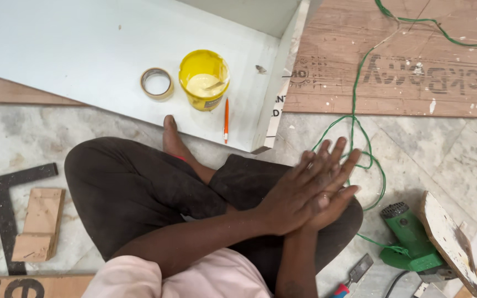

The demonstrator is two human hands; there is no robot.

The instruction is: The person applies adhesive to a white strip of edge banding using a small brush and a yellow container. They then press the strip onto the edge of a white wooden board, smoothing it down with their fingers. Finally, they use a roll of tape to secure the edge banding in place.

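The person's left hand (299, 190) lies flat across the right hand (335, 201), palm pressed to palm, fingers stretched out and fanned toward the upper right; both hands are fully open and hold nothing; they meet above the person's right knee, over dark trousers, as the person sits cross-legged on a pale stone floor (448, 160); a light smear shows on the fingers, though what it is cannot be told.

Just beyond the hands a thin green cable (354, 110) loops across the floor; below and to the right lie a green power tool (412, 240) and a paint-spattered wooden offcut (448, 240), neither touched.

Ahead of the knees sits a white board panel (84, 49) with a raised side wall; one bare foot (170, 132) rests on its near edge; on it stand an open yellow tub (203, 79) of cream paste with something stuck in it, a roll of tape (157, 83) just beside the tub, and an orange pencil (226, 118) lying near the edge.

Judging by this, the paste and tools are laid out but set aside; no tool is in hand and no fresh work shows on the panel.

At far left lie a dark steel square (6, 209) and small wood blocks (40, 223).
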